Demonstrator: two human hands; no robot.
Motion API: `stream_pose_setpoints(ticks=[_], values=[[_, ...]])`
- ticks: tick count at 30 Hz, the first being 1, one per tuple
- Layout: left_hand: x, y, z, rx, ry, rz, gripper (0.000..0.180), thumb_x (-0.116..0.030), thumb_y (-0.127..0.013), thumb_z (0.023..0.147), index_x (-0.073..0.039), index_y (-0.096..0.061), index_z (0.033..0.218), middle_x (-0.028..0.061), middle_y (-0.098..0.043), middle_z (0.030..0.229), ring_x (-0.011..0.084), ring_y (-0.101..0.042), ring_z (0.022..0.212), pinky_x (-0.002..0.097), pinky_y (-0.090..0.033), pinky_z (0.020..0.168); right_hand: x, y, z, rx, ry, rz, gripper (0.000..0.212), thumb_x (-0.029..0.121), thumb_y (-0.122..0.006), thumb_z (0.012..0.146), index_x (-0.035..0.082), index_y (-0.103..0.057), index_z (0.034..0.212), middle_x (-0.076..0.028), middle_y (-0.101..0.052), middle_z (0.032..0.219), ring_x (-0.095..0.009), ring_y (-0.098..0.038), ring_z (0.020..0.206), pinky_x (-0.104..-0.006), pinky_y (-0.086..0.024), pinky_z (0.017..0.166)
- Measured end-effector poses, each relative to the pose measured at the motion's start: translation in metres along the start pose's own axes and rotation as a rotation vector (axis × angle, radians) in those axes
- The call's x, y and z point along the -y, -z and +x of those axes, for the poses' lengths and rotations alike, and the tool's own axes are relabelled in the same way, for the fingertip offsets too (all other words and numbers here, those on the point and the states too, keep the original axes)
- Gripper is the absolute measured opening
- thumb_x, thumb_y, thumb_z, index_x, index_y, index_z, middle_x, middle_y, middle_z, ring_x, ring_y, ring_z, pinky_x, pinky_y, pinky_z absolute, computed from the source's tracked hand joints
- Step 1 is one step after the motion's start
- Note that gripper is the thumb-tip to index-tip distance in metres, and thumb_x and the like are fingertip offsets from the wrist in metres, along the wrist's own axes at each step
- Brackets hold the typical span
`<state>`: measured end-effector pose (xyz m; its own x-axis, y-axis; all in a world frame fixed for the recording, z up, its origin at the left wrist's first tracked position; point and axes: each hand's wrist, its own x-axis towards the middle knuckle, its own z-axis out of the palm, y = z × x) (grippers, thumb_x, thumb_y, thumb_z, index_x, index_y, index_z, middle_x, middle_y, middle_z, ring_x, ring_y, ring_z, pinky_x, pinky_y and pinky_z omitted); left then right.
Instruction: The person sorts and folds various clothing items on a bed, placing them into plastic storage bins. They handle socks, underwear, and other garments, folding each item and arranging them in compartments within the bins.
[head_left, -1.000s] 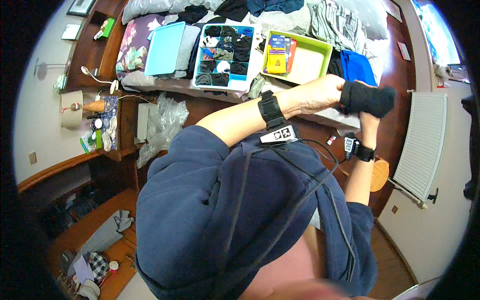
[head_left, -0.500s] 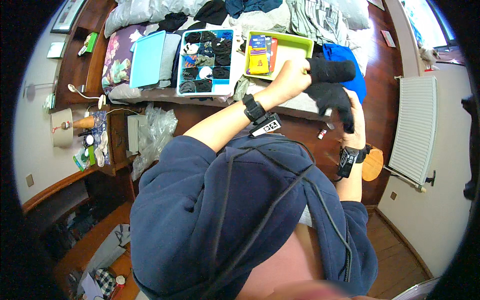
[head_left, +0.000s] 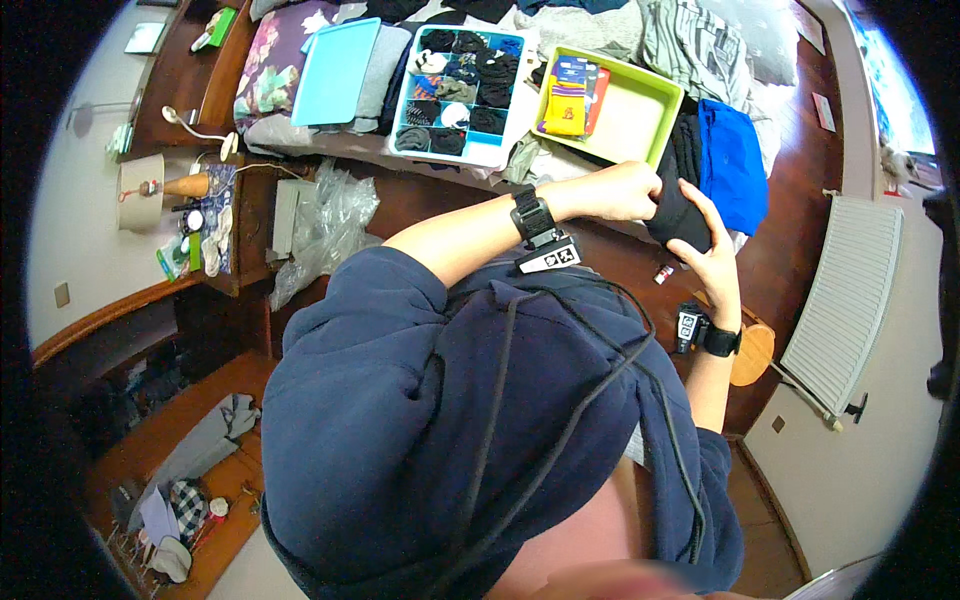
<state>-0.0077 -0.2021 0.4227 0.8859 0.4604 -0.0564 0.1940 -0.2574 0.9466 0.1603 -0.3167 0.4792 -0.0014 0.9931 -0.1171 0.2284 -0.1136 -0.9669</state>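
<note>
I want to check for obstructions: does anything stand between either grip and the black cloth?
Nothing visible does. The left grip is closed at the near-left edge of the black cloth, and the right grip curves around its right side. The green tray lies beyond them.

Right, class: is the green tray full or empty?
Partly filled: packets lie in the left of the tray; bare bottom shows beside them.
</note>
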Motion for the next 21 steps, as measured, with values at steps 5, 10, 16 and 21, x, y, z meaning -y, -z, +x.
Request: stream_pose_setpoints(ticks=[5,10,16,21], values=[[0.0,0.018,-0.028,-0.06,-0.152,0.041,0.027,-0.018,-0.056,0.083,0.003,-0.063,0.098,0.0172,-0.066,0.084,0.0182,-0.063,0.074,0.0353,-0.049,0.072,-0.018,-0.009,0.019,0.081,-0.155,0.154,0.061,0.009,-0.075,0.065,0.005,-0.055,0.122,-0.005,-0.057,0.117,-0.015,-0.053,0.107,-0.0292,-0.04,0.095],[0.004,0.047,-0.063,-0.168,0.208,-0.401,0.029,-0.016,-0.053,0.092,-0.002,-0.054,0.117,0.0079,-0.065,0.094,0.0145,-0.062,0.082,0.0289,-0.051,0.075,-0.029,-0.031,0.048,0.098,-0.316,0.372,0.055,0.009,-0.074,0.069,0.002,-0.056,0.12,-0.006,-0.061,0.111,-0.014,-0.057,0.098,-0.0276,-0.046,0.087],[0.023,0.051,-0.094,-0.141,0.303,-0.4,0.064,-0.022,-0.072,0.078,-0.01,-0.042,0.133,0.0096,-0.057,0.117,0.0182,-0.053,0.107,0.0311,-0.042,0.095,-0.028,-0.081,0.082,0.433,-0.201,0.092,0.061,0.025,-0.07,0.076,0.003,-0.045,0.128,-0.01,-0.052,0.122,-0.018,-0.049,0.111,-0.0301,-0.039,0.097],[0.056,0.054,-0.124,-0.298,0.309,-0.184,0.046,-0.021,-0.075,0.074,-0.008,-0.057,0.114,0.0053,-0.062,0.105,0.014,-0.057,0.097,0.0296,-0.045,0.088,-0.057,-0.13,0.107,0.585,-0.365,0.164,0.083,0.036,-0.066,0.083,0.001,-0.02,0.142,-0.015,-0.039,0.134,-0.023,-0.04,0.124,-0.0301,-0.04,0.099]])
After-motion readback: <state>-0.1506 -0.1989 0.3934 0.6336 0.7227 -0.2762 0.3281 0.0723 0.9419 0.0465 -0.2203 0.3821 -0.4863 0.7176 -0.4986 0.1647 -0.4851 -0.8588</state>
